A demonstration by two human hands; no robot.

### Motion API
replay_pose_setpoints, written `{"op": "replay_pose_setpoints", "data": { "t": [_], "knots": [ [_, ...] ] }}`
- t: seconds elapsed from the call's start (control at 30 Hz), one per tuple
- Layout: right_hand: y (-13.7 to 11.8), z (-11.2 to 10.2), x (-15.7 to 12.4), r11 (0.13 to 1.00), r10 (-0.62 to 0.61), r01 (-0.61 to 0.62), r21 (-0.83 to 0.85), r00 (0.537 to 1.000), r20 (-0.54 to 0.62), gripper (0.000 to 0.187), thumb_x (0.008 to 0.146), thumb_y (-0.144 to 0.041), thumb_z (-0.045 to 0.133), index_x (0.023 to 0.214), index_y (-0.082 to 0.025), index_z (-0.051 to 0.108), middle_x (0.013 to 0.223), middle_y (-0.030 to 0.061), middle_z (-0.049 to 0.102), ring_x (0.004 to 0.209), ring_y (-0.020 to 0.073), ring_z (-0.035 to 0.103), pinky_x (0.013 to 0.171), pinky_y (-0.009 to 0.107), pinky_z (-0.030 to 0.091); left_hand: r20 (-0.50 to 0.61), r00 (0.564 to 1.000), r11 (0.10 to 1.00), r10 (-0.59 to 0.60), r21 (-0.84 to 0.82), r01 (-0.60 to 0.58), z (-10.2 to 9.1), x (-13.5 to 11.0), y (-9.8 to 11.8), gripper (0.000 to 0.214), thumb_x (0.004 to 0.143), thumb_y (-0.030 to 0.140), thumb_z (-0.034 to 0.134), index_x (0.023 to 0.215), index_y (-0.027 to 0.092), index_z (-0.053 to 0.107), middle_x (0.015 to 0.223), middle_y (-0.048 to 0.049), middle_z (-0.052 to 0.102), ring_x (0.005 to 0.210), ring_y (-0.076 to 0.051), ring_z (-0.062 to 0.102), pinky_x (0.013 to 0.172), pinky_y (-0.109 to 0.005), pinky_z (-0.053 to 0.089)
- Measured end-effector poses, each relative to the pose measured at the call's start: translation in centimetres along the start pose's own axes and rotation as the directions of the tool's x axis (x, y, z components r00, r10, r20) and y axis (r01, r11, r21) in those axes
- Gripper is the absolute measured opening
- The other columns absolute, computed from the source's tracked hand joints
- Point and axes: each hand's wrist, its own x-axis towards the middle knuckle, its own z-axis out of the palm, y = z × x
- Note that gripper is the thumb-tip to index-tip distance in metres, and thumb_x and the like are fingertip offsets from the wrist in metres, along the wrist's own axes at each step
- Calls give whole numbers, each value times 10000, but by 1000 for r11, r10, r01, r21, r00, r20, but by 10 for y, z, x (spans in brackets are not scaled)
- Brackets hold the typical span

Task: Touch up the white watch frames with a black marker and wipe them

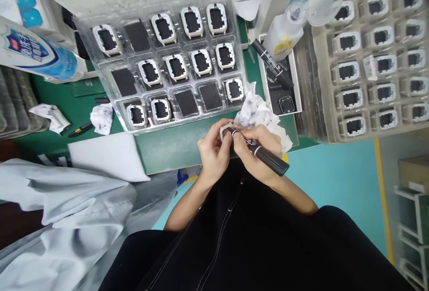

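Note:
Between the fingers of my left hand [214, 153] is a small white frame [225, 129], mostly hidden by the fingertips. My right hand [256, 152] grips a black marker [268, 159], its tip end against or very near the frame. Both hands meet at the table's front edge. Beside my right hand lies crumpled, ink-spotted tissue [256, 110]. Just beyond, a clear plastic tray [174, 123] carries several white frames like the held one, over dark pads; some pockets show only the pad.
At right stand stacked trays [321, 103] of similar frames. A white box [280, 107] contains more markers, with a pump bottle [283, 34] by it. A large blue-white bottle [40, 54], a white cloth [105, 157] and a person's grey sleeve [77, 206] are at left.

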Motion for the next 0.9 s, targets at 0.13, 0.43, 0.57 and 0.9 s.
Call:
{"op": "replay_pose_setpoints", "data": {
  "t": [0.13,0.43,0.57,0.9],
  "knots": [
    [0,-4,0,999,24,-25,39,1000,15,151,1029,-269,787,927,-295,680,860,-37,857,909,214,921,847,326,784,8,1000,998,5,-66,-4,1,4,1,288,1090,433,785,1283,224,825,1201,-79,892,958,-197,853,852,-297,694],
    [-9,-11,-4,976,103,-95,198,994,-31,159,1023,-209,831,1025,-291,695,1050,-10,916,1093,253,929,906,344,798,43,998,968,-48,-245,57,1,11,4,360,1034,521,876,1228,223,818,1152,-71,888,871,-174,841,806,-296,729],
    [-12,-7,-4,971,102,-92,219,994,-38,153,1024,-218,831,1030,-290,696,1057,-1,917,1066,268,933,887,367,808,83,992,949,-98,-292,118,-3,13,0,445,999,609,889,1219,229,819,1032,-53,866,784,-175,816,707,-291,715],
    [-16,-5,-1,980,99,-91,174,994,-38,174,999,-171,847,1051,-283,725,1089,13,922,1078,256,930,925,348,792,16,999,969,-41,-244,43,1,10,5,383,1038,550,865,1234,224,819,1044,-47,865,753,-140,766,751,-279,678]
  ]
}}
